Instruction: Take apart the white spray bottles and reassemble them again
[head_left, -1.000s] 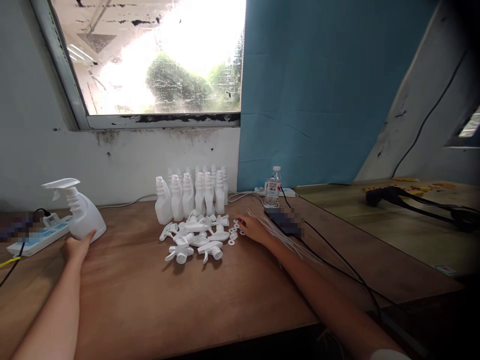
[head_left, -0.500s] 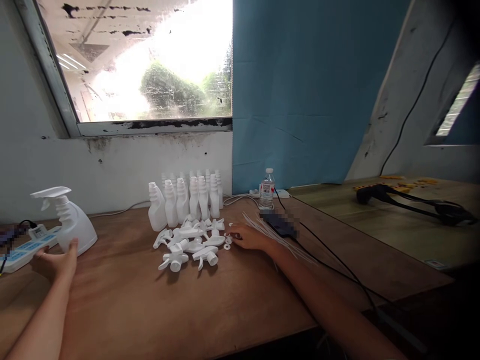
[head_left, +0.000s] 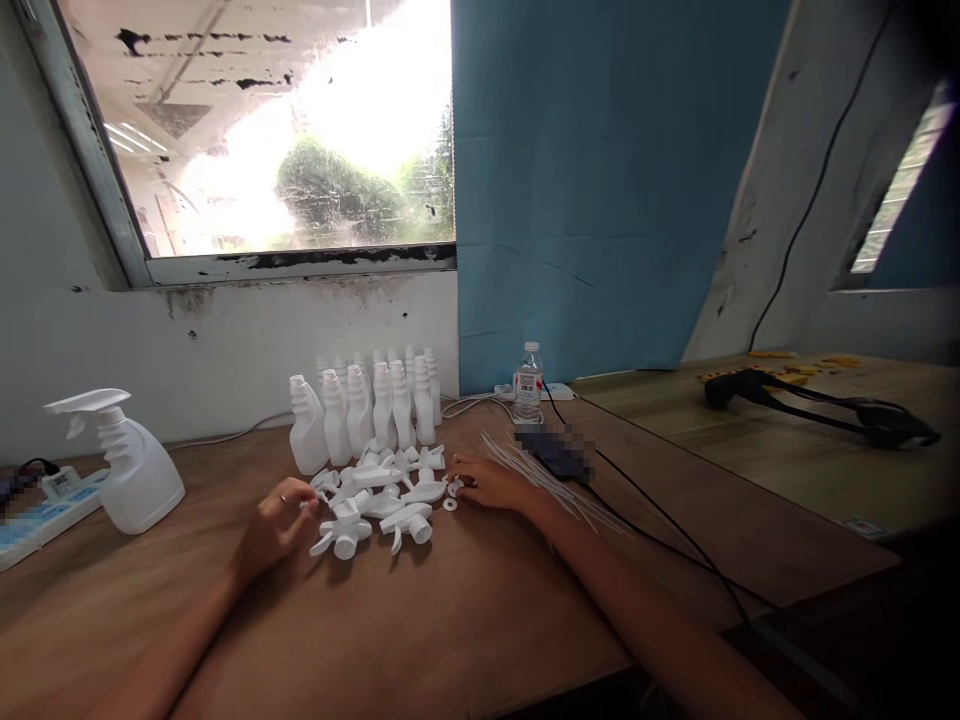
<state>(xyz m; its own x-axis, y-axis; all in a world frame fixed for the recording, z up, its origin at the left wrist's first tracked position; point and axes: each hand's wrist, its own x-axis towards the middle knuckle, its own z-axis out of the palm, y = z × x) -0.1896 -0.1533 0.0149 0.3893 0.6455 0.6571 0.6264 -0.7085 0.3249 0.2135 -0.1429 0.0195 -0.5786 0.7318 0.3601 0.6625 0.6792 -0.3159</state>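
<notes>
My left hand is at the left edge of a heap of white trigger spray heads. Its fingers are curled in a pinch at the outermost spray head, with a bit of white showing between them. On the right side of the heap, my right hand rests low on the table, its fingers apart over a few small white washers. A white spray bottle with its trigger head fitted stands upright at the far left, away from both hands.
Several white bottles without heads stand in rows behind the heap. Thin white tubes lie right of my right hand, near a dark blurred device with a cable. A water bottle stands behind. At far left lies a power strip.
My left hand has let go of the fitted spray bottle and moved right to the heap of spray heads. My right hand stays by the washers. The view has shifted slightly.
</notes>
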